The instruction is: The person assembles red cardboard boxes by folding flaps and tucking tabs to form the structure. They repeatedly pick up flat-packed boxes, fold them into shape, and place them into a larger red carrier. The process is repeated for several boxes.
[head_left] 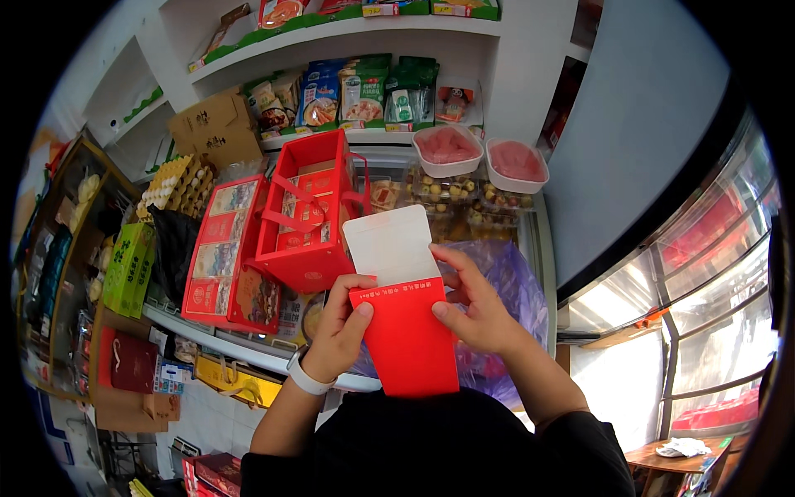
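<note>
A red cardboard box (407, 344) is held upright between my hands, close to my body. Its white-lined top flap (391, 240) stands raised and tilts away from me. My left hand (338, 323) grips the box's left edge, thumb on the front and fingers behind. On the right edge, my right hand (472, 302) has its thumb against the front, with the index finger up beside the flap. Just beyond stands a larger open red gift box (306, 263) with ribbon handles and smaller boxes inside. A printed red gift box (240, 302) lies to its left.
Two white trays of pink meat (447, 168) sit on clear packs of small round fruit (439, 189) over a chest freezer. A purple plastic bag (517, 290) lies at right. Egg trays (178, 182) and a green box (128, 269) are left. Shelves hold packaged food (363, 91).
</note>
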{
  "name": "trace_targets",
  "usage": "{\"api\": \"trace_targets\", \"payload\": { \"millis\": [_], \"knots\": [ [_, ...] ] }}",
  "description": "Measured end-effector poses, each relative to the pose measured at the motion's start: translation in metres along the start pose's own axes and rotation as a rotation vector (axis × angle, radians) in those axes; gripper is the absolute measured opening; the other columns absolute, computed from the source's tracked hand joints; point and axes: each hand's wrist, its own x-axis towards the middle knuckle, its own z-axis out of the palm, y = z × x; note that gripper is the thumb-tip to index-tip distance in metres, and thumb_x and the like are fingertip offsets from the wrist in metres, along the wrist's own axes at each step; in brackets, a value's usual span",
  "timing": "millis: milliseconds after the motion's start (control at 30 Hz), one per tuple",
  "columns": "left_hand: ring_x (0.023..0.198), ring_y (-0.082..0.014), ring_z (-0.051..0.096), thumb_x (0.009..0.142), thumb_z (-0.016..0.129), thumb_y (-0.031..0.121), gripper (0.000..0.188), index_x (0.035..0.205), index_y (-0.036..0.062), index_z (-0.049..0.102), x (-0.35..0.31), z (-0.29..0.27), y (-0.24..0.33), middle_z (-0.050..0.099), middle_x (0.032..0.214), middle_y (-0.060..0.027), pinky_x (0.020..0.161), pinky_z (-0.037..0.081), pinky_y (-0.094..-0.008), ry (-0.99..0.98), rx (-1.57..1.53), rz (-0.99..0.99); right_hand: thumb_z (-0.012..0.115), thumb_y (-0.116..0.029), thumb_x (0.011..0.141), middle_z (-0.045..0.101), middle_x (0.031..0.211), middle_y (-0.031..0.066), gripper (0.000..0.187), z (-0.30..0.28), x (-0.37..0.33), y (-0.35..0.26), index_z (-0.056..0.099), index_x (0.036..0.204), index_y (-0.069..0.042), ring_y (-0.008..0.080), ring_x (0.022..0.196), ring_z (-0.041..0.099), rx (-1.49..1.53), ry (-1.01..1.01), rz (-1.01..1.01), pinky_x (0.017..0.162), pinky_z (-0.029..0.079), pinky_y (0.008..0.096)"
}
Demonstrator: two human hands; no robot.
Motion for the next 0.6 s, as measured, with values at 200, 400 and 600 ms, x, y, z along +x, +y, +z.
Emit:
{"api": "trace_targets", "payload": {
  "millis": [200, 400, 600],
  "knots": [
    [0.092, -0.0082, 0.043, 0.092, 0.046, 0.016, 0.018, 0.104, 0.0031, 0.047, 0.002, -0.007, -0.004, 0.049, 0.1, -0.0044, 0.083, 0.037, -0.0221, -0.023, -0.089, -0.04, 0.06, -0.012, 0.081, 0.035, 0.132, 0.0138, 0.06, -0.001, 0.004, -0.012, 0.034, 0.136, -0.01, 0.0233, 0.107, 0.049, -0.155, -0.026, -0.036, 0.086, 0.046, 0.0353],
    [0.109, -0.0152, 0.045, 0.091, 0.047, 0.021, 0.041, 0.126, 0.0011, 0.042, 0.01, 0.001, 0.009, 0.047, 0.119, -0.0107, 0.095, 0.035, -0.0278, -0.022, -0.136, -0.066, 0.058, -0.01, 0.082, 0.038, 0.127, 0.0128, 0.054, 0.002, 0.004, -0.004, 0.039, 0.133, -0.009, 0.0219, 0.106, 0.049, -0.071, -0.044, -0.092, 0.089, 0.044, 0.0327],
    [0.113, -0.018, 0.046, 0.093, 0.044, 0.027, 0.046, 0.131, 0.0004, 0.04, 0.012, -0.006, 0.001, 0.046, 0.124, -0.0146, 0.096, 0.036, -0.0299, -0.159, -0.078, -0.092, 0.056, -0.007, 0.084, 0.046, 0.106, 0.0082, 0.029, 0.003, 0.006, -0.004, 0.052, 0.112, -0.006, 0.0159, 0.097, 0.05, -0.081, 0.009, -0.037, 0.081, 0.047, 0.0276]
  ]
}}
